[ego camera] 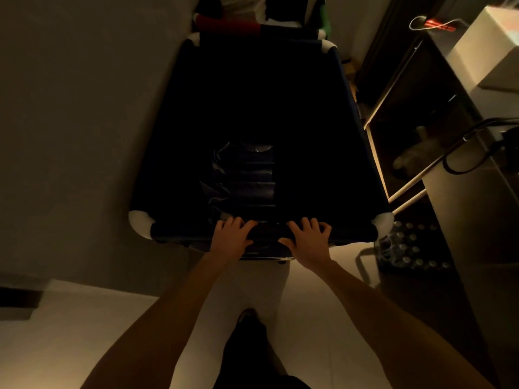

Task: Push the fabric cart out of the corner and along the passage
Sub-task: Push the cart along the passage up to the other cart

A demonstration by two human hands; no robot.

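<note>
A deep, dark blue fabric cart [351, 153] with white corner joints fills the middle of the dim head view. Its inside is almost black; a stack of shiny dark wrapped packs [244, 175] lies at the bottom. My left hand [231, 234] and my right hand [307, 237] rest side by side on the cart's near top rail, fingers curled over its edge. The cart's far end sits close to a pile of things in the corner.
A plain wall [70, 108] runs along the cart's left side. On the right stands a dark shelf unit [415, 113] with a white box [488, 49] on top and cables. A pack of bottles [412, 245] sits on the floor by the cart's near right corner. Red and white items [230, 25] are piled beyond the cart.
</note>
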